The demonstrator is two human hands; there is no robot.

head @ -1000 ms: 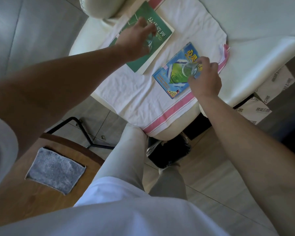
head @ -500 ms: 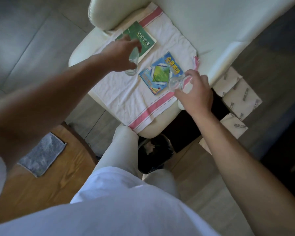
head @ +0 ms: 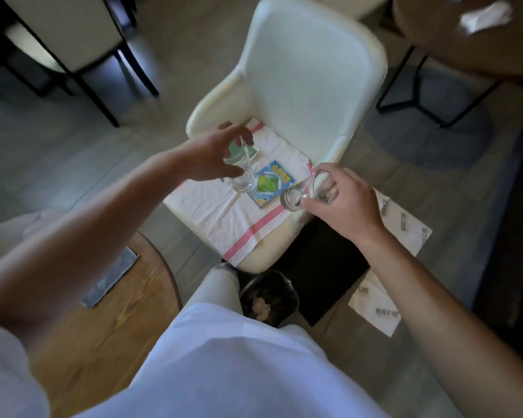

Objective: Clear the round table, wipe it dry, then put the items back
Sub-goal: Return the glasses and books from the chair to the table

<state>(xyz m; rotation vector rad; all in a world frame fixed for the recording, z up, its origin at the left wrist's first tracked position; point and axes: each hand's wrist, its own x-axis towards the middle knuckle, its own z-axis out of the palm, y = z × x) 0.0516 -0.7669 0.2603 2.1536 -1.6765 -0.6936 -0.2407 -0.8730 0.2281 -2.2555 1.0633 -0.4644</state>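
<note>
A view looking down over the person's chest. Each hand holds a clear drinking glass above the seat of a white chair [head: 308, 86] at twelve o'clock. The left hand [head: 209, 159] curls its fingers and thumb round the upper part of the left glass [head: 242, 173], which hangs roughly upright. The right hand [head: 341, 197] grips the right glass [head: 302, 194] round its side, tilted so its base points toward nine o'clock.

On the seat lies a white towel with pink stripes [head: 224, 215], carrying a blue booklet [head: 271, 184] and a green book [head: 239, 152], partly hidden behind the left glass.

At seven o'clock is the round wooden counter [head: 103, 327], with a grey cloth [head: 112, 280] lying on it.

The glasses look light, rigid, smooth and breakable. They are probably slippery, so a full wrap round the mid-wall seems safer than a rim pinch. Each should be set down gently, base first.
</note>
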